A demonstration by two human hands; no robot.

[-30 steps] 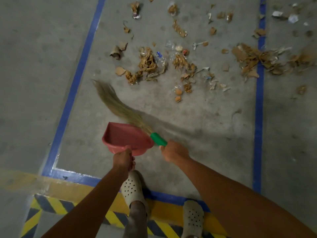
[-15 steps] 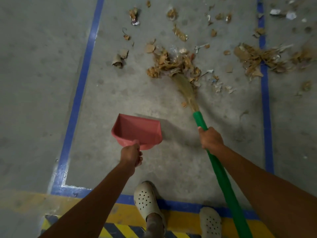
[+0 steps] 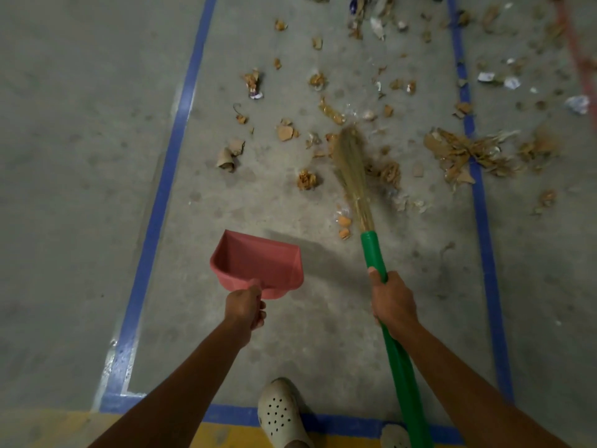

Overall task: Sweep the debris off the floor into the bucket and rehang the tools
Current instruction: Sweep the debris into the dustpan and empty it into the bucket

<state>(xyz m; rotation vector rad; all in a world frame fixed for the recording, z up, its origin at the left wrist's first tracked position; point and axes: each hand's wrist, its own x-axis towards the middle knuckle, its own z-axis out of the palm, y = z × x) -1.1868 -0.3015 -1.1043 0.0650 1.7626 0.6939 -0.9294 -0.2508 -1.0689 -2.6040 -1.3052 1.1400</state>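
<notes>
left hand (image 3: 245, 306) clenched around the handle of the pink dustpan (image 3: 258, 265), pan lifted off the concrete floor (image 3: 80, 156), mouth toward 12 o'clock. right hand (image 3: 392, 300) wrapped tight on the green handle of the broom (image 3: 371, 250), at 3 o'clock from the pan. straw bristles (image 3: 350, 169) reaching toward 12 o'clock, tips among the debris (image 3: 307, 180). brown scraps scattered from 11 to 2 o'clock, thickest heap (image 3: 458, 155) at 2 o'clock across the right-hand blue tape line (image 3: 484, 221). pale clogs (image 3: 281, 415) at 6 o'clock on the near tape. bucket out of view.
</notes>
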